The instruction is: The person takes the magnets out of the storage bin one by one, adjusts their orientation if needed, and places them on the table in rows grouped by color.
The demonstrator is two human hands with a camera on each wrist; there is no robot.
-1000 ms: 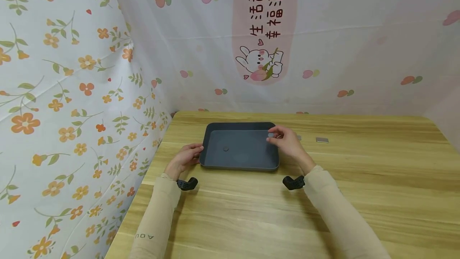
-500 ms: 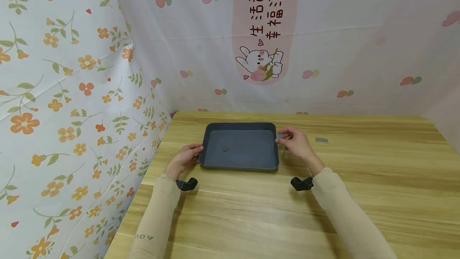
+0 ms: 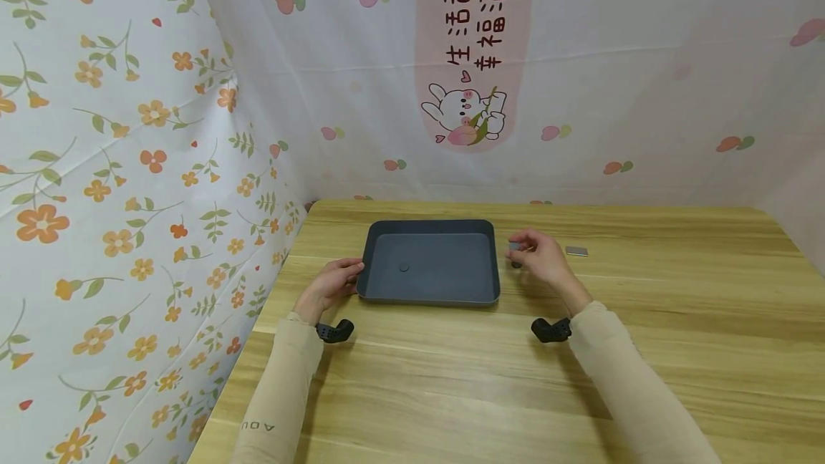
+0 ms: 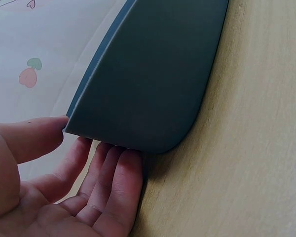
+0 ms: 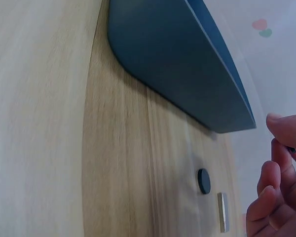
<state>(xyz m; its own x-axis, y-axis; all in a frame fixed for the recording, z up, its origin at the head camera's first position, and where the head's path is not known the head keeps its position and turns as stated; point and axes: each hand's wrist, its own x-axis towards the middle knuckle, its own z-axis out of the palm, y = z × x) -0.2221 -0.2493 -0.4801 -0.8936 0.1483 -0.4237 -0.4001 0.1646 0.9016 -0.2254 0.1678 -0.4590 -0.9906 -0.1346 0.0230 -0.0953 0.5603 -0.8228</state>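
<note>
On table point(image 3: 425, 371): tray point(image 3: 445, 263), held at end wall by left hand, fingers curled point(image 3: 330, 282); presumably light, stiff; alongside, pinched in right hand point(image 3: 541, 255): disc point(image 3: 513, 246), presumably hard, best taken by edges.

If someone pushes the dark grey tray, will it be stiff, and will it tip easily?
The tray is probably stiff: its wall shows no sagging where the left hand holds it. It seems unlikely to tip, being wide and low.

floral cloth point(image 3: 129, 185) and a wooden table point(image 3: 451, 385) show a screened-off corner.
</note>
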